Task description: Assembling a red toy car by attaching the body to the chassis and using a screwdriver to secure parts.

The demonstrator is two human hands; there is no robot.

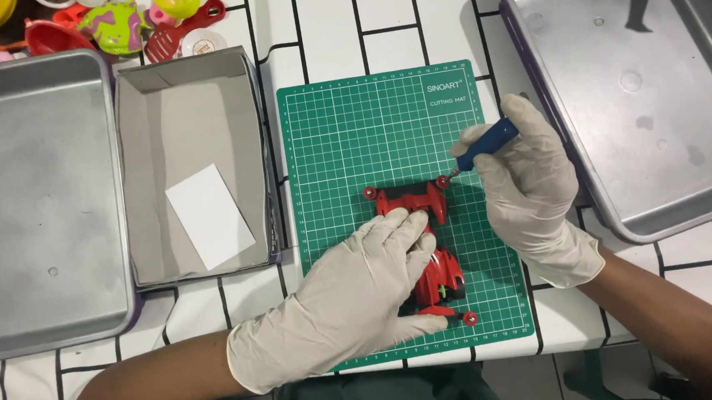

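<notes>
A small red toy race car [430,243] with red rollers at its corners lies on a green cutting mat [352,133] in the middle of the table. My left hand [349,296], in a white glove, presses down on the car's middle and holds it still. My right hand [532,191], also gloved, grips a blue-handled screwdriver [487,142] whose tip rests on the car's far right roller [442,182].
An open grey cardboard box [249,117] with a white card [209,215] inside stands left of the mat. A metal tray [3,225] lies at the far left, another metal tray [656,96] at the upper right. Colourful plastic toys [118,25] crowd the top left corner.
</notes>
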